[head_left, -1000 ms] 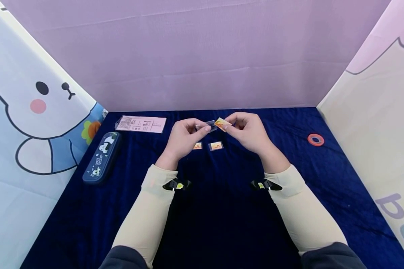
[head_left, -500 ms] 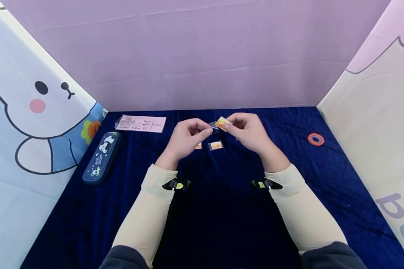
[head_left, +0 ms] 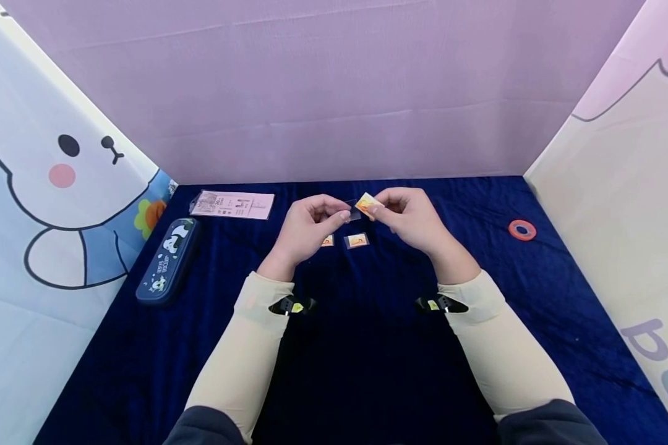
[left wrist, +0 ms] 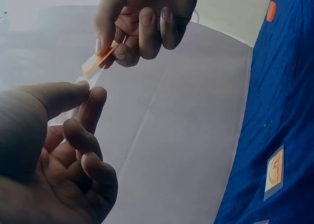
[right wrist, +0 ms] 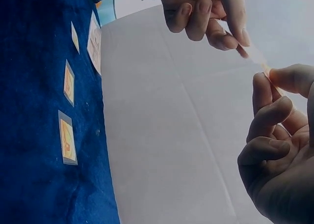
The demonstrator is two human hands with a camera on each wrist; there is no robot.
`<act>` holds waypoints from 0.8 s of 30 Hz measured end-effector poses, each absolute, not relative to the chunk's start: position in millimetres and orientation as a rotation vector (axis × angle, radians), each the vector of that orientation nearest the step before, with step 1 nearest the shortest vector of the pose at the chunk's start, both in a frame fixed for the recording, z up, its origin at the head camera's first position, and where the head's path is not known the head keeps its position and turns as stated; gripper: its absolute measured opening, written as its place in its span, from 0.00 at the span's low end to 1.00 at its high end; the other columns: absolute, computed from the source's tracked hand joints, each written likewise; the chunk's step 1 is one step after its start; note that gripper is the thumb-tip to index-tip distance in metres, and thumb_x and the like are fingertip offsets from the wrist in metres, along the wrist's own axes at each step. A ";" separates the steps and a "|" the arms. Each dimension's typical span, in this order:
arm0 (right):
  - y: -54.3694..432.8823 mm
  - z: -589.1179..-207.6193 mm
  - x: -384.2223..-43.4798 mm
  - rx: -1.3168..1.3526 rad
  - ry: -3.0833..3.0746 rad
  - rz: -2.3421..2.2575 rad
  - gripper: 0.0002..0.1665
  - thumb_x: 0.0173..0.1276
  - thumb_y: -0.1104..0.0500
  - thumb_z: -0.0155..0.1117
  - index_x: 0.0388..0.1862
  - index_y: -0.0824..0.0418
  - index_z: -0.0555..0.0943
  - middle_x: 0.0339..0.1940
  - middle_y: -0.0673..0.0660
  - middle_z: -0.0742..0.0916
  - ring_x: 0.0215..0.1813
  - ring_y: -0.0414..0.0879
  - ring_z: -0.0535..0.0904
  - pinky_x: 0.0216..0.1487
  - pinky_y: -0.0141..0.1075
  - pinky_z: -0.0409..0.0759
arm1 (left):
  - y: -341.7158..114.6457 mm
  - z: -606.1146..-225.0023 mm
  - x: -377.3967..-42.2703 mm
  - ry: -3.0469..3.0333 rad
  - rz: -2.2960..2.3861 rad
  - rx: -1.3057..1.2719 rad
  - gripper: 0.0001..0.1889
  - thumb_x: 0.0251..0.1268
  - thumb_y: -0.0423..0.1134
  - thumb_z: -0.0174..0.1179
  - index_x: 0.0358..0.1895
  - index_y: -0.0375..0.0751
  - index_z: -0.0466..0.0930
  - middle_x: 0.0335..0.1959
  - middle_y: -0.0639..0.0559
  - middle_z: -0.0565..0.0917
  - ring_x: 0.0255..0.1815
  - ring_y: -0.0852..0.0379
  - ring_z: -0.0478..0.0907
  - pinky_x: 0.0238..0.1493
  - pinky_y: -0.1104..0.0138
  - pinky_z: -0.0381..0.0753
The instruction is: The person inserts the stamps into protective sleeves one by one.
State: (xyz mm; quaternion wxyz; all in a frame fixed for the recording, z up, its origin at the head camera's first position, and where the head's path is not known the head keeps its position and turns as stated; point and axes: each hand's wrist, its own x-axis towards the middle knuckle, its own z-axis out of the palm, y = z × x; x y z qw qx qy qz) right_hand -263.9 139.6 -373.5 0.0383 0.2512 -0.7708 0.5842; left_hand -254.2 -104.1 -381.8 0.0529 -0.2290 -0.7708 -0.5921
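Between thumb and fingers, my left hand [head_left: 307,225] pinches a small clear plastic sleeve [head_left: 354,214]. My right hand [head_left: 412,219] pinches a small orange-and-yellow stamp [head_left: 367,203] with a toothed edge. In the left wrist view, the stamp [left wrist: 93,64] is tilted at the end of the sleeve [left wrist: 63,117]; whether its corner is inside cannot be told. Below the hands, a sleeved stamp [head_left: 357,241] lies on the dark blue cloth. Another stamp [head_left: 328,241] beside it is partly hidden by my left hand. The right wrist view shows a further small piece [right wrist: 75,37] in that row.
A pink printed slip [head_left: 236,205] in a clear cover lies at the back left. In front of it sits a dark blue pencil case [head_left: 169,261] with panda pictures. A red-orange ring [head_left: 522,230] lies at the right. A lilac cloth wall [head_left: 345,93] stands behind the table.
The clear sleeve has shifted and turned slightly in my left fingers, beside the stamp. My right hand has moved down a little, still holding the stamp. Things on the cloth stay put.
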 end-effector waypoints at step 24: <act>138.8 -371.4 -261.5 0.765 -2.368 1.777 0.06 0.74 0.62 0.71 0.39 0.65 0.89 0.34 0.58 0.89 0.30 0.46 0.78 0.36 0.34 0.77 | -99.1 -384.5 -254.2 -2.320 -1.824 -0.655 0.08 0.74 0.39 0.68 0.42 0.38 0.91 0.34 0.50 0.91 0.30 0.56 0.82 0.27 0.68 0.72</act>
